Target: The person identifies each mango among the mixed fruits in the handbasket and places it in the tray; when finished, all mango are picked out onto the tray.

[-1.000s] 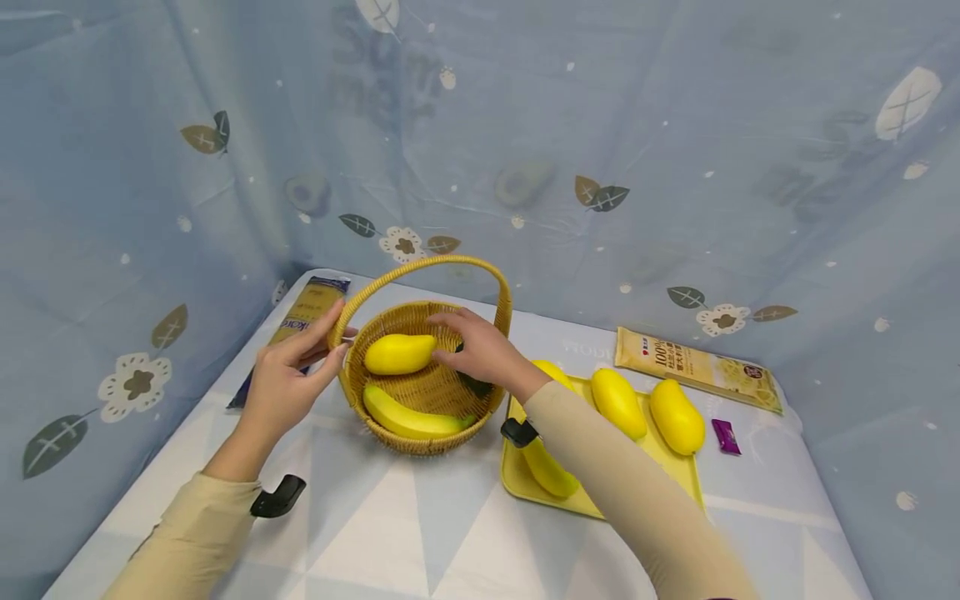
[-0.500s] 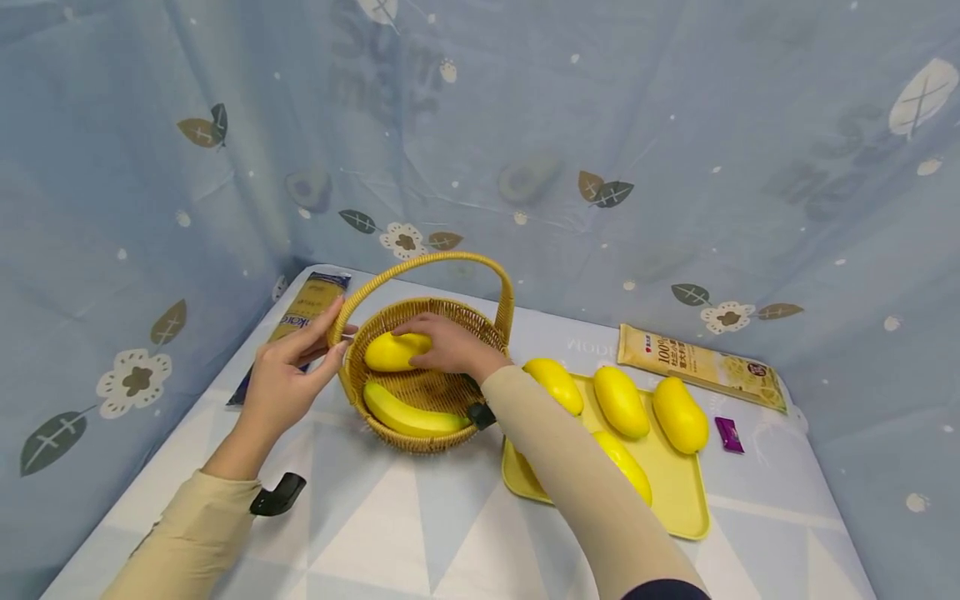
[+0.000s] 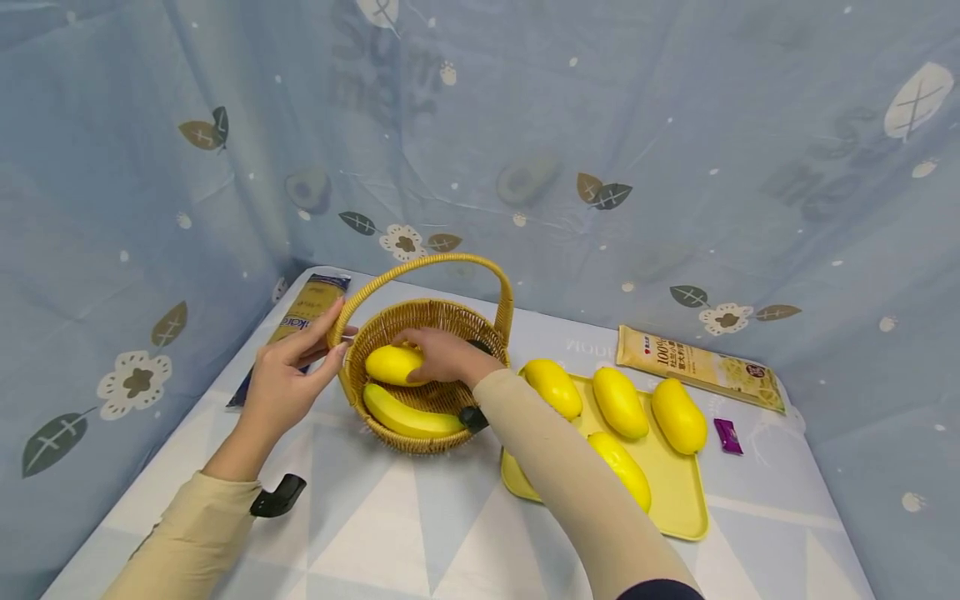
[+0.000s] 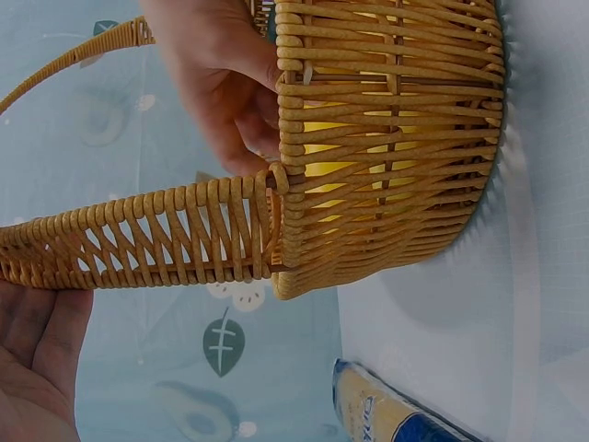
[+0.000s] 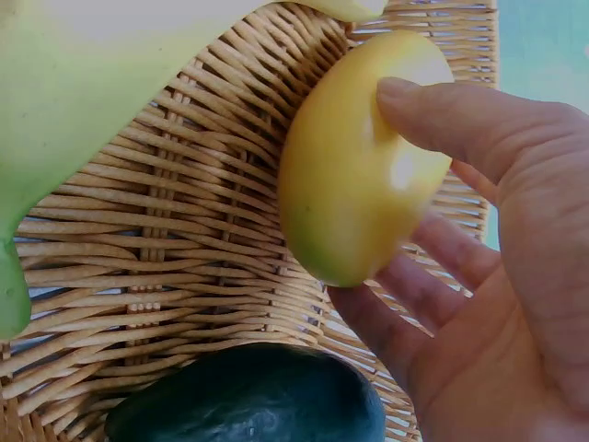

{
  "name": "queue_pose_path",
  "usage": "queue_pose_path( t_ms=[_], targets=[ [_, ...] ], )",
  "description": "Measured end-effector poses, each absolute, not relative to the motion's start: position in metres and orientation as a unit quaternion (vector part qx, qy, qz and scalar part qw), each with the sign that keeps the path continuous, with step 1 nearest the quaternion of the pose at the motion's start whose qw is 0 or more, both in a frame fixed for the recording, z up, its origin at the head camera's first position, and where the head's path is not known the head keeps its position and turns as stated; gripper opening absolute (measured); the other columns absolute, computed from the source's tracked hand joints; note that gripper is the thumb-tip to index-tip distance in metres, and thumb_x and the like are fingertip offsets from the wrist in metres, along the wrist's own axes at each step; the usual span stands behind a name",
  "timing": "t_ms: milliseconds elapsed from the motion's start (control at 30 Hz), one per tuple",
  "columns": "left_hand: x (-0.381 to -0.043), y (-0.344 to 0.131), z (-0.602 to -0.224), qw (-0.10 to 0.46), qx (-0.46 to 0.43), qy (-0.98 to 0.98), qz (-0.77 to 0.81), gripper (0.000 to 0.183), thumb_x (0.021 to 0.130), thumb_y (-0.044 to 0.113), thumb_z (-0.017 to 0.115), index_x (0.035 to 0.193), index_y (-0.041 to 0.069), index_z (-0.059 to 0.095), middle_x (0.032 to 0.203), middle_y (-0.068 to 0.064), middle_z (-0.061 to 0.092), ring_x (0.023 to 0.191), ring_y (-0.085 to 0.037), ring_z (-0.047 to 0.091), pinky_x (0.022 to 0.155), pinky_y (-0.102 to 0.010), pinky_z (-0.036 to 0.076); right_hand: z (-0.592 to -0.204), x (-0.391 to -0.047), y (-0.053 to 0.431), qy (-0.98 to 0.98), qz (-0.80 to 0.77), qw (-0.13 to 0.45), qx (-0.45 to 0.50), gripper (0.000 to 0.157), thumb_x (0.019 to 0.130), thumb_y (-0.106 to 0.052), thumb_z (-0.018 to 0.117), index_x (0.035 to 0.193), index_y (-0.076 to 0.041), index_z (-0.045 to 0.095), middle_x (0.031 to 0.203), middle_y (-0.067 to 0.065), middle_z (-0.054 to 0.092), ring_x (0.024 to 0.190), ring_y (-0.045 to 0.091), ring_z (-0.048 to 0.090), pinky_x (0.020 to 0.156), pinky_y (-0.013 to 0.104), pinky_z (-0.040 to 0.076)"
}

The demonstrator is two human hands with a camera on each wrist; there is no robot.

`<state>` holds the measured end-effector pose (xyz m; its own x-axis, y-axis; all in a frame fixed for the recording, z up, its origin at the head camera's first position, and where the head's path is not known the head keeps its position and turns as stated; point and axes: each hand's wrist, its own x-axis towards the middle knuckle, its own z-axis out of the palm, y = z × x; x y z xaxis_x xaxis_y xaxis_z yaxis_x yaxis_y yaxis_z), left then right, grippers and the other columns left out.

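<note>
A yellow mango (image 5: 359, 166) lies in the wicker basket (image 3: 423, 446), gripped by my right hand (image 3: 448, 354) with the thumb on top and the fingers around its far side. Beside it rests a banana (image 3: 412, 417) along the near wall. A dark green oblong fruit (image 5: 258, 396) sits at the basket's right side, mostly behind my right hand in the head view. My left hand (image 3: 288, 379) holds the arched handle (image 3: 450, 258) near its left base, thumb and fingers on either side. Through the weave in the left wrist view, yellow fruit shows beside the right hand's fingers.
Right of the basket, a yellow tray (image 3: 678, 508) bears several mangoes (image 3: 620, 402), partly covered by my right sleeve. A pasta bag (image 3: 697, 367) lies behind it, with a small purple packet (image 3: 727, 436) alongside. Another pasta bag (image 3: 300, 312) lies behind my left hand.
My right hand has moved left within the basket, from beside the dark green fruit onto the mango, which has shifted slightly toward the banana. The left hand stays on the handle.
</note>
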<state>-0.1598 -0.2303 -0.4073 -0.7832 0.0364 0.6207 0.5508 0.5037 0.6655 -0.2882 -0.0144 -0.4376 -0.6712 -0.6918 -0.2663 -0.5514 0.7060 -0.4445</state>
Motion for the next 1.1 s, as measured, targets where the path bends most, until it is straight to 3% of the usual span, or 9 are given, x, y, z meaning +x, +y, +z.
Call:
queue_pose_path(
  t_ms=[533, 1100],
  targets=[
    [-0.160, -0.230, -0.409, 0.272, -0.174, -0.823, -0.467, 0.073, 0.088, -0.011, 0.071, 0.150, 0.024, 0.052, 0.114, -0.013, 0.075, 0.106, 0.007, 0.064, 0.088, -0.012, 0.052, -0.435, -0.283, -0.012, 0.897, -0.156, 0.230, -0.344, 0.064, 0.095, -0.034, 0.073, 0.152, -0.033, 0.045, 0.149, 0.000, 0.053, 0.126, 0.016, 0.053, 0.106, 0.034, 0.046],
    [-0.160, -0.230, -0.408, 0.277, -0.179, -0.824, -0.461, 0.073, 0.088, -0.011, 0.071, 0.150, 0.023, 0.052, 0.114, -0.011, 0.075, 0.107, 0.006, 0.064, 0.088, -0.012, 0.052, -0.411, -0.272, 0.006, 0.904, -0.155, 0.191, -0.350, 0.067, 0.093, -0.038, 0.072, 0.153, -0.035, 0.042, 0.141, 0.002, 0.056, 0.114, 0.016, 0.055, 0.096, 0.035, 0.049]
  ],
)
